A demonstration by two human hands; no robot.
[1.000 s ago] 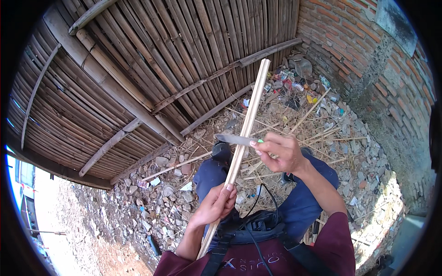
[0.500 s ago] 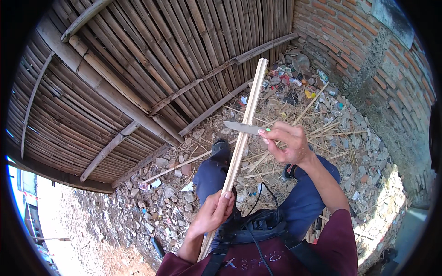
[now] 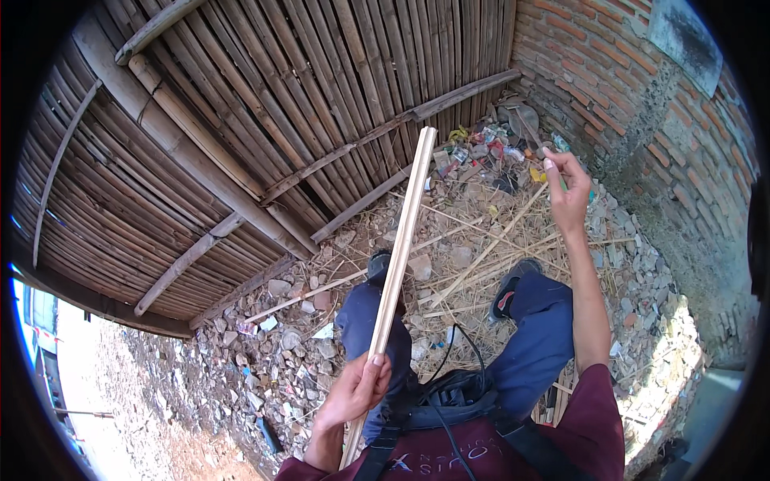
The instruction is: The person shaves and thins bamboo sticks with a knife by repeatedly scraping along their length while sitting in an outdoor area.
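Observation:
My left hand (image 3: 358, 390) is wrapped around the lower part of a long, pale, grooved bamboo strip (image 3: 407, 220). The strip slants up and away from my lap, its far end in the air above the ground. Off to the right, my right hand (image 3: 569, 196) is raised and closed on a knife (image 3: 526, 128). The blade points up and to the left, apart from the strip. Most of the knife's handle is hidden in my fingers, with a bit of green showing by the palm.
A bamboo slat wall (image 3: 321, 88) rises ahead and left, and a brick wall (image 3: 593, 88) stands on the right. Rubble, litter and thin bamboo slivers (image 3: 489, 260) cover the ground around my legs (image 3: 529, 321). A black cable (image 3: 465, 337) loops at my waist.
My right hand has lifted the knife off the strip and moved it up and to the right. The strip's far end has shifted left and lower, still in my left hand.

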